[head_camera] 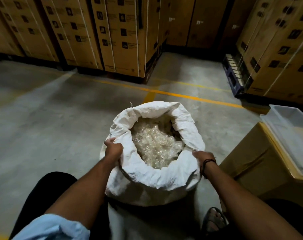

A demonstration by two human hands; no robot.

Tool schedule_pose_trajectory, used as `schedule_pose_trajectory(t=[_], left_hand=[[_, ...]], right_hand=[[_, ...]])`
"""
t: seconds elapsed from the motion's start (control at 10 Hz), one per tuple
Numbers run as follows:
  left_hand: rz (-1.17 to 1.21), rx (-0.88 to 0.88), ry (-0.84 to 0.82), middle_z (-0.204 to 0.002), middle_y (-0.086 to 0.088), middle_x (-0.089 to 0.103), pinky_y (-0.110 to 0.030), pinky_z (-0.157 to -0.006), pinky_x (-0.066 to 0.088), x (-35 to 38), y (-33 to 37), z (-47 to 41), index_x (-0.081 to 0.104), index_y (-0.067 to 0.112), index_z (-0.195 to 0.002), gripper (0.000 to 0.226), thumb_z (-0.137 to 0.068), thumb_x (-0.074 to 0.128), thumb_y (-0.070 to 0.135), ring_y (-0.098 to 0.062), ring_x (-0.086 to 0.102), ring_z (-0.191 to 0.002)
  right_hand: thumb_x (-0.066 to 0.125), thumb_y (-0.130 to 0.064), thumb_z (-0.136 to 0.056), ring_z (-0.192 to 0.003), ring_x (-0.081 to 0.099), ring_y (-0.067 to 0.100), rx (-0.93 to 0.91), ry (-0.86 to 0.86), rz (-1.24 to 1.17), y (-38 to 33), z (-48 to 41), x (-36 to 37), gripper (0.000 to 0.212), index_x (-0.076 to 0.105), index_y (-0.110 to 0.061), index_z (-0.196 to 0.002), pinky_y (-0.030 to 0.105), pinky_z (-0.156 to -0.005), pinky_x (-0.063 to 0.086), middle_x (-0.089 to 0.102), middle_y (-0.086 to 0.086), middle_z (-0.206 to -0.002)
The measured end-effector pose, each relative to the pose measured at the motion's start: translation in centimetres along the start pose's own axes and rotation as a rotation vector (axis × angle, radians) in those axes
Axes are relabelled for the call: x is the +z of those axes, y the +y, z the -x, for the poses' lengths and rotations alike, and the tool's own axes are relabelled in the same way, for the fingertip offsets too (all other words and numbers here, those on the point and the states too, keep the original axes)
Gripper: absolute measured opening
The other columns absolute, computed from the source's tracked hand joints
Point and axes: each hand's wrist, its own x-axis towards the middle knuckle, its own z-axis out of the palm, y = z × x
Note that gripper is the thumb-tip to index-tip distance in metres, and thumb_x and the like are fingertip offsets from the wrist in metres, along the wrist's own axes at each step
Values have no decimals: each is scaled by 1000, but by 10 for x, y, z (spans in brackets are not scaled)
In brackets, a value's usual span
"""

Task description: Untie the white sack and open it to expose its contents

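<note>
The white sack (152,181) stands upright on the concrete floor between my knees, its mouth wide and its rim rolled outward. Inside lies a heap of small pale translucent pieces (156,144). My left hand (113,149) grips the rolled rim on the left side. My right hand (203,157), with a dark band at the wrist, grips the rim on the right side. A loose bit of string (131,105) sticks up from the far left of the rim.
A cardboard box (261,165) with a clear plastic tray (291,129) on top stands close on the right. Stacked strapped cartons (112,35) on pallets line the back and right. Yellow floor lines (182,95) cross beyond the sack. My sandalled foot (214,219) is beside the sack.
</note>
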Motion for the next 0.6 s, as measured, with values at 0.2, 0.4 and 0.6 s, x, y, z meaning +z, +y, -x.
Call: schedule_pose_trajectory(t=[0.2, 0.4, 0.6], left_hand=[[510, -181, 50, -125, -11, 62, -47, -100, 51, -21, 13, -9, 61, 13, -138, 57, -89, 47, -12, -36, 61, -114], [-148, -73, 98, -146, -20, 47, -44, -108, 44, 4, 32, 3, 26, 10, -150, 70, -91, 61, 21, -41, 52, -129], [-880, 314, 196, -161, -28, -25, -62, -120, 13, 29, 54, 58, 3, 23, -159, 100, -85, 67, 45, -64, 5, -144]], right_hand=[[79, -13, -50, -87, 73, 38, 34, -107, -406, 5, -75, -22, 66, 67, 0, -113, 57, -80, 57, 74, 20, -100], [75, -43, -75, -131, 45, 41, -87, 113, 239, -32, 12, -1, 108, 10, -6, -154, 48, -107, 39, 38, 22, -149], [68, -42, -83, -144, 20, 39, -629, 189, 589, -53, 70, 8, 102, 0, -20, -156, 53, -115, 24, 12, 15, -160]])
